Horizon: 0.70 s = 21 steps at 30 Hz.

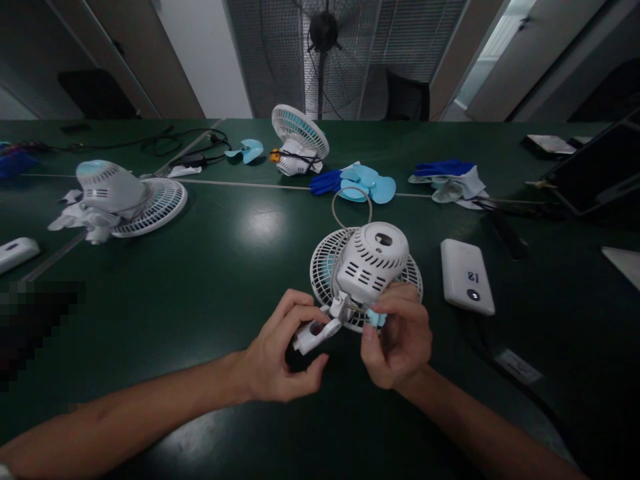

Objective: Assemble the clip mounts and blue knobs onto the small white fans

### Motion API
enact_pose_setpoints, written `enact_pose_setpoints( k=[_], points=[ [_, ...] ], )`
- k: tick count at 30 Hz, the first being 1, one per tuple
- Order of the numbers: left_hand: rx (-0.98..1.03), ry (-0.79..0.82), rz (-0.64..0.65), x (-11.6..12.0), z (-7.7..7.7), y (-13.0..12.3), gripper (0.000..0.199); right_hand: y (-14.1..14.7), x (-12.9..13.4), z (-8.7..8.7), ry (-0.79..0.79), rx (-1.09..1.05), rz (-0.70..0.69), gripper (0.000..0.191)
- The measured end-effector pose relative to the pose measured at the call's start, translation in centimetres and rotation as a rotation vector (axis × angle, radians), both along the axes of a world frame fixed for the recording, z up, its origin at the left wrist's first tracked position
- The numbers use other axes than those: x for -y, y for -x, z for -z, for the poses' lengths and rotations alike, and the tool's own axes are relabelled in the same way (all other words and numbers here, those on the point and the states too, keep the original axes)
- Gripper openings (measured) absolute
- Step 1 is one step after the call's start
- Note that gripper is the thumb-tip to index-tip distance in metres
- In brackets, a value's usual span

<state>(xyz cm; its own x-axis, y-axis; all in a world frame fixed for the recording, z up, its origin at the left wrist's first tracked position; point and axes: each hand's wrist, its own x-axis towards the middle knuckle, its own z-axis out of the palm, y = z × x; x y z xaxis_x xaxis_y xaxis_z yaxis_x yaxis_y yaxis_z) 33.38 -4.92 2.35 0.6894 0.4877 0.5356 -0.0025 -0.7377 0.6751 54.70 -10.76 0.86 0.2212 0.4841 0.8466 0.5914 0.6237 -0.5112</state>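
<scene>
A small white fan (373,260) lies grille-down on the green table, its vented motor housing facing up and a cable looping behind it. From the near side of the housing a white hinged bracket (315,335) sticks out toward the left. My left hand (285,350) is curled round this bracket with its fingers on it, while the thumb stands off below. A light blue knob (376,318) is pinched between the thumb and fingers of my right hand (400,337), at the end of a thin metal rod beside the bracket joint. The right fingers partly hide the knob.
Two more white fans (113,197) (300,140) stand left and at the back. Light blue fan blades (367,183) (245,151) and blue gloves (445,177) lie along the far side. A white power bank (467,275) is to the right, with a black cable below it.
</scene>
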Motion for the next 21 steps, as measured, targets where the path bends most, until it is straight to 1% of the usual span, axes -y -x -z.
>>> enact_pose_setpoints(
  k=[2,4,6,12,17,21],
  points=[
    [0.007,0.006,0.043,0.0,0.0,0.0,0.053,-0.1,0.0,-0.1,-0.005,0.015,0.009,0.035],
    [0.002,0.030,0.054,-0.1,0.1,0.0,0.048,-0.1,0.0,-0.1,-0.008,0.030,0.013,0.035],
    [0.008,0.038,0.037,-0.2,0.5,-0.1,0.043,-0.1,0.0,-0.1,-0.011,0.038,0.014,0.034],
    [0.120,0.031,0.001,-0.6,1.6,-0.4,0.046,0.2,0.1,-0.6,0.001,0.073,-0.024,0.031],
    [0.085,0.114,-0.041,-0.7,1.5,-0.3,0.047,0.2,0.4,-0.8,0.038,0.126,-0.050,0.028],
    [0.073,0.190,-0.094,-0.9,1.3,-0.4,0.046,0.3,0.5,-0.7,0.066,0.216,-0.031,0.028]
  ],
)
